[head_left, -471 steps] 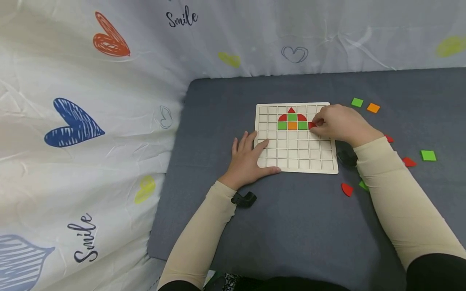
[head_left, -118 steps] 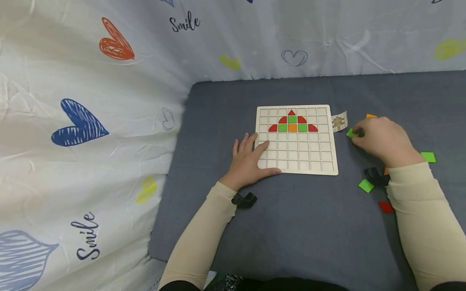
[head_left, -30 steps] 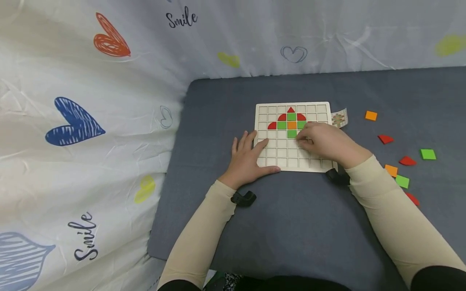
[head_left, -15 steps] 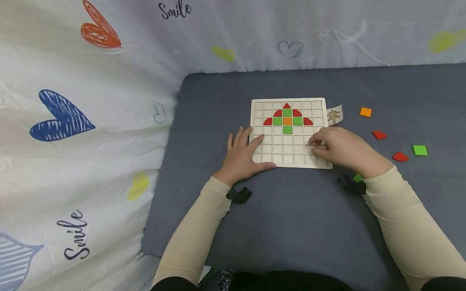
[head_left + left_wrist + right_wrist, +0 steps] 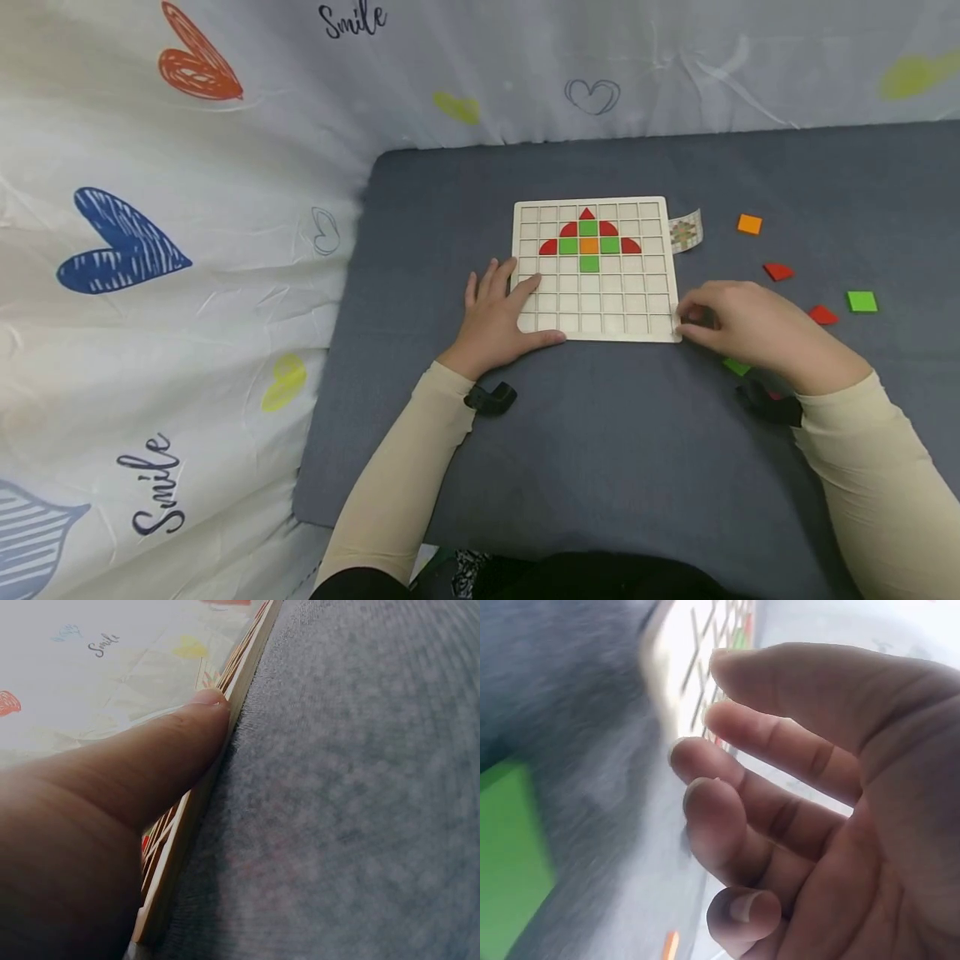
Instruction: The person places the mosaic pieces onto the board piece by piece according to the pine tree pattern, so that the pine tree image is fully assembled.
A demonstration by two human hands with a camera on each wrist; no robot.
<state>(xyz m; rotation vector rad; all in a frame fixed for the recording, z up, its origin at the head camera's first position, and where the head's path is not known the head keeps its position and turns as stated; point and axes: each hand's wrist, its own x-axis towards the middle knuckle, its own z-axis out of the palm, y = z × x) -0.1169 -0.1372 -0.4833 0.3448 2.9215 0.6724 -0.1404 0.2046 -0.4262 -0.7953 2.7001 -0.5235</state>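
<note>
A pale wooden grid board (image 5: 622, 308) lies on the table, bearing coloured tiles. A red triangle (image 5: 587, 214) tops the pattern, with red quarter-rounds, green squares and an orange square (image 5: 589, 246) below; a green square (image 5: 589, 264) sits lowest. My left hand (image 5: 491, 321) rests spread over the board's left edge, and in the left wrist view its thumb (image 5: 165, 750) presses along the front rim. At the front right corner my right hand (image 5: 738, 325) hovers with loosely bent fingers. The right wrist view shows nothing between its thumb and fingers (image 5: 705, 761).
Loose to the right lie an orange square (image 5: 749, 224), red pieces (image 5: 778, 272) and green squares (image 5: 862, 302). One green square (image 5: 736, 367) is partly under the right forearm's outline. A patterned card (image 5: 686, 232) sticks out beside the board's right edge. A printed curtain (image 5: 510, 67) borders the table.
Since the oldest frame, red quarter-rounds at both ends and a green square below the orange one joined the pattern. In the last second my right hand moved right, off the board. The left stayed.
</note>
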